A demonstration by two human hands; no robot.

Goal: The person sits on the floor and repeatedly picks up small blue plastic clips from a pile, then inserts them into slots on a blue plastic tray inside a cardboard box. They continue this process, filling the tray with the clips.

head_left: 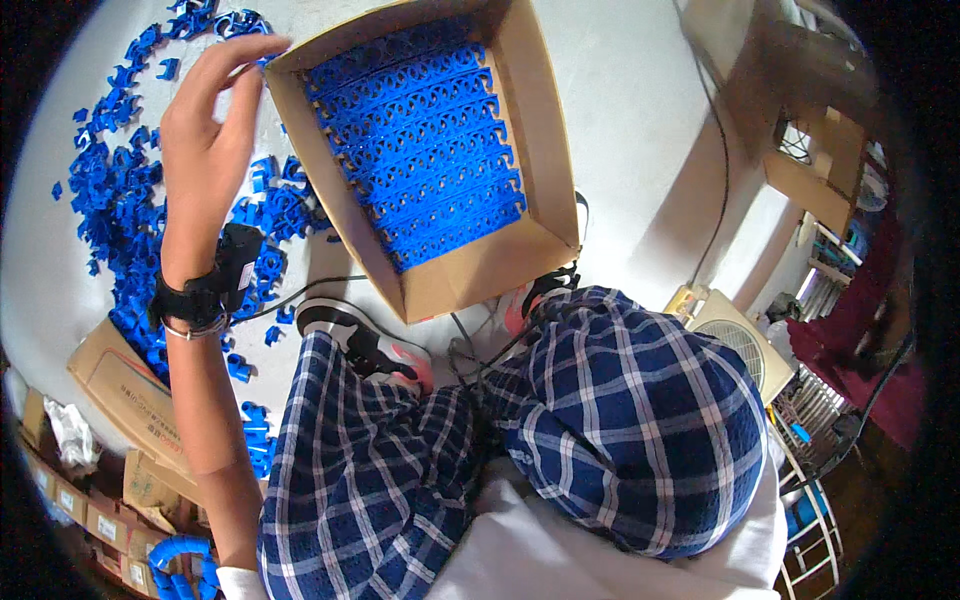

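My left hand [208,135] reaches up along the left side of an open cardboard box [480,278]. Its fingers are stretched out and its thumb stands apart; the fingertips meet the box's far left corner, and no grip around the cardboard shows. Inside the box, blue plastic clips [430,140] lie side by side in several neat rows. Around and beyond my hand, a large loose heap of similar blue clips [115,205] spreads over the pale floor. A black strap device and a bracelet sit on my left wrist. My right hand does not show.
My shoes [365,340] and checked-cloth knees lie just below the box. A flattened cardboard carton [130,390] lies at left, with blue curved pieces [180,555] below it. Dark cables cross the floor. At right stand a cream fan-like appliance [735,335] and a metal rack [815,530].
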